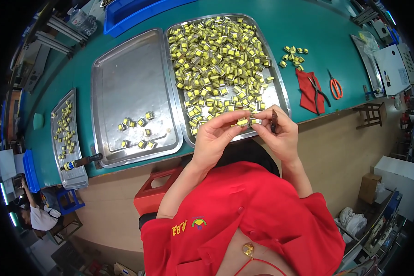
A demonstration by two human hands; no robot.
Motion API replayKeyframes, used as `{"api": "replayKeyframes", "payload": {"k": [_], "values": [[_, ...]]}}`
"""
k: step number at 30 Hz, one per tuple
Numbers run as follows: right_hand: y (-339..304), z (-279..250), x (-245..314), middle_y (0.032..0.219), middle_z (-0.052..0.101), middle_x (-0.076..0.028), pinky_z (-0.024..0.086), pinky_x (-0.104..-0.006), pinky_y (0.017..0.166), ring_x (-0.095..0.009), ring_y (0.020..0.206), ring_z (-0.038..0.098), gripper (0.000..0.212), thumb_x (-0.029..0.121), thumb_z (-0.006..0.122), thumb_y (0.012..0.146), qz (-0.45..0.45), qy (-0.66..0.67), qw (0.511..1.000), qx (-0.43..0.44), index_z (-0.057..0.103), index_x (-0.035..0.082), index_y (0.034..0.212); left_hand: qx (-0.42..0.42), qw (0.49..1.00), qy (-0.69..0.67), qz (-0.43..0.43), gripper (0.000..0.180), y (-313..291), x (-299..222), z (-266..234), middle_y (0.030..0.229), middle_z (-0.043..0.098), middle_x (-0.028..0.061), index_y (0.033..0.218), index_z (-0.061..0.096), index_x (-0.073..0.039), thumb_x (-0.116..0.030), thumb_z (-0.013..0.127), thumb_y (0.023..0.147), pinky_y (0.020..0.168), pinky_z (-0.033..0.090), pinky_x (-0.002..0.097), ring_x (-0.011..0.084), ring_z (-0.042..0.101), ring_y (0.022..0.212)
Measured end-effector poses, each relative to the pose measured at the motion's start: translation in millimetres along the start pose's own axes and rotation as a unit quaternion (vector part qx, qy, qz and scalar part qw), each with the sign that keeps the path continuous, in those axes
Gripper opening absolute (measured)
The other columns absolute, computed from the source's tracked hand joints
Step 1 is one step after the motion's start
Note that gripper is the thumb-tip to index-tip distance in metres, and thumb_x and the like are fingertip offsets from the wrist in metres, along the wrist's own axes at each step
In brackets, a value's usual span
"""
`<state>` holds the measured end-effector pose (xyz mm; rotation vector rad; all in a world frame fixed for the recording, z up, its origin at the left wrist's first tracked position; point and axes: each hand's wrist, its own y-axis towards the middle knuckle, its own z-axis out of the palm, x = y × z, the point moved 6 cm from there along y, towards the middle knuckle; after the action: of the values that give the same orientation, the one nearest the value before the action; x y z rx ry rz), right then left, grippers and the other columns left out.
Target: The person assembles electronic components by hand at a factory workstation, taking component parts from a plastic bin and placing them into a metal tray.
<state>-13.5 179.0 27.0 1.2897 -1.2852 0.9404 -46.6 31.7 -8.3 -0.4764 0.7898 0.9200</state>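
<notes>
Head view shows your left hand [215, 133] and right hand [280, 134] pinching one small yellow component [243, 122] between closed fingers above the full tray [282, 89]; inspecting seems underway, so next comes a careful placing onto the sparser tray [129, 87].

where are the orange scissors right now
In the head view the orange scissors lie on the green table, far right, just right of the red cloth with pliers on it.
</notes>
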Motion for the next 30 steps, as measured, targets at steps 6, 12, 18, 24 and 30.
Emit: {"api": "replayKeyframes", "payload": {"k": [6, 12, 18, 24, 30], "values": [[1.7, -4.8, -0.9, 0.08, 0.048, 0.0, 0.031, -0.0171, 0.057, -0.003, 0.064, 0.041, 0.02, -0.008, 0.066, 0.076, -0.006, -0.004, 1.0, -0.008, 0.062, -0.004, 0.096, 0.02, 0.999, 0.019, 0.027, 0.031, 0.6, 0.5, -0.3, 0.122, 0.055, 0.0148, 0.119, 0.055, 0.002, 0.003, 0.055, 0.088, 0.095, 0.047, 0.0333, 0.0211, 0.054, 0.112], [0.3, -14.4, -4.0, 0.077, 0.047, 0.002, 0.031, -0.0178, 0.056, -0.003, 0.065, 0.04, 0.014, 0.001, 0.06, 0.086, 0.008, 0.043, 0.997, -0.069, 0.061, -0.003, 0.1, 0.021, 1.0, 0.012, 0.019, 0.032, 1.4, 1.5, 0.2, 0.123, 0.055, 0.0147, 0.119, 0.055, 0.002, 0.004, 0.055, 0.087, 0.096, 0.046, 0.0333, 0.0214, 0.054, 0.112], [1.2, -15.9, -4.2, 0.075, 0.052, 0.001, 0.037, -0.0183, 0.058, -0.004, 0.066, 0.045, 0.019, 0.01, 0.049, 0.095, -0.01, -0.089, 0.996, -0.02, 0.061, -0.003, 0.102, 0.014, 1.0, 0.01, 0.006, 0.032, 1.2, 0.9, 1.0, 0.123, 0.055, 0.0151, 0.119, 0.054, 0.003, 0.004, 0.055, 0.087, 0.095, 0.046, 0.0326, 0.0213, 0.054, 0.112], [-0.3, 2.4, 33.7, 0.069, 0.058, -0.008, 0.041, -0.0303, 0.048, -0.021, 0.056, 0.056, 0.023, 0.024, 0.066, 0.083, -0.149, -0.359, 0.921, 0.033, 0.06, 0.002, 0.086, -0.01, 1.0, 0.01, 0.0, 0.03, 0.6, 1.0, -4.0, 0.12, 0.056, 0.0151, 0.118, 0.054, 0.004, 0.003, 0.053, 0.089, 0.094, 0.047, 0.032, 0.0218, 0.057, 0.109], [4.7, 13.5, 45.2, 0.062, 0.052, -0.004, 0.039, -0.033, 0.045, -0.022, 0.053, 0.053, 0.033, 0.037, 0.069, 0.077, -0.216, -0.484, 0.847, 0.033, 0.053, 0.008, 0.071, 0.018, 0.999, 0.033, 0.029, 0.029, -0.4, -0.4, -1.8, 0.117, 0.057, 0.011, 0.117, 0.056, 0.003, 0.004, 0.052, 0.089, 0.09, 0.046, 0.0281, 0.0164, 0.055, 0.107]]}}
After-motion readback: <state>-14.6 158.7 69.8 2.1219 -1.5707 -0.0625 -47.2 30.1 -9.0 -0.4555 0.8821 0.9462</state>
